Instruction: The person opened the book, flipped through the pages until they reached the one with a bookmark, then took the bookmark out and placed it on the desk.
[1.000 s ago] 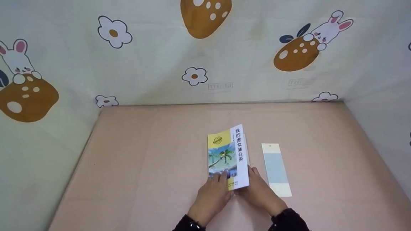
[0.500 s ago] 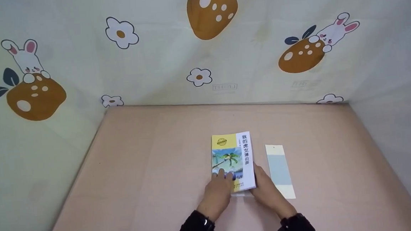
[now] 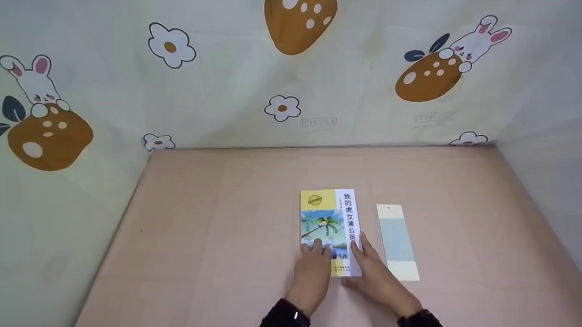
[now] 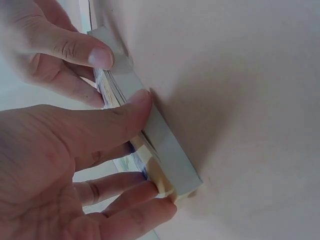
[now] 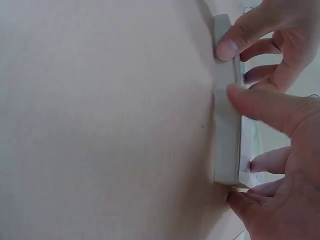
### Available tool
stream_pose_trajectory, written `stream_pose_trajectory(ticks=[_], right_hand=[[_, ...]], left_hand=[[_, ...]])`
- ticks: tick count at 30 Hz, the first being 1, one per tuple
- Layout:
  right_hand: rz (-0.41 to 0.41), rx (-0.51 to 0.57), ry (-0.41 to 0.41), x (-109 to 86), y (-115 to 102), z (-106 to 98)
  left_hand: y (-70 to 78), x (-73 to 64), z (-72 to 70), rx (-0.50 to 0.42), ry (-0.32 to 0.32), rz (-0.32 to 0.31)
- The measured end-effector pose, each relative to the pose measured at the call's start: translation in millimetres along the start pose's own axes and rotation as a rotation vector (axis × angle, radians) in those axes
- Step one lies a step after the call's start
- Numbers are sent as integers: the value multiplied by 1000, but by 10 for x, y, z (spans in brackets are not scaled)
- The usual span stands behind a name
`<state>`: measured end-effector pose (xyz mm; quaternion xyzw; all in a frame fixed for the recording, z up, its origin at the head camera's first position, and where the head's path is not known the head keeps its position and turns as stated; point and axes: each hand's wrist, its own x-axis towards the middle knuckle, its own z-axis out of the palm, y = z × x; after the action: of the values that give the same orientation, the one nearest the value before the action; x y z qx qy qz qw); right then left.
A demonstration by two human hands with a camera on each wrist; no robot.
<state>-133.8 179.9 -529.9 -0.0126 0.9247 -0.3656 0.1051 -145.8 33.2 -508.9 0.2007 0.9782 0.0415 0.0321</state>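
Note:
A paperback book [image 3: 320,220] with a yellow and white cover and a palm-tree picture lies closed between both hands. In the head view, the left hand [image 3: 312,276] spreads its fingers over the cover's lower left, while the right hand [image 3: 379,277] grips the lower right corner. Seen from the left wrist, the left thumb [image 4: 137,107] presses on the book's bottom page edge [image 4: 172,155], with its fingers bent round to the cover. In the right wrist view, the right thumb [image 5: 242,100] touches that same edge, and one fingertip reaches the corner.
A bookmark-like card strip [image 3: 397,240], cream with a pale blue middle, lies just right of the right hand. The pinkish tabletop [image 3: 214,229] ends at a fabric wall [image 3: 220,87] printed with rabbits and flowers, which also runs along both sides.
The book's cover, lifted on its right side a second ago, has come down flat. The right hand's fingers have shifted from the book's side onto the cover.

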Motion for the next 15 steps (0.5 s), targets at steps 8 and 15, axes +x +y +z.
stream_pose_trajectory(ticks=[8, 15], right_hand=[[3, -130, -8, -15, -3, 14], [-17, -150, 12, -22, 9, 25]], left_hand=[[-8, 17, -13, 2, -37, -3], [-42, -18, -34, -55, 20, 16]])
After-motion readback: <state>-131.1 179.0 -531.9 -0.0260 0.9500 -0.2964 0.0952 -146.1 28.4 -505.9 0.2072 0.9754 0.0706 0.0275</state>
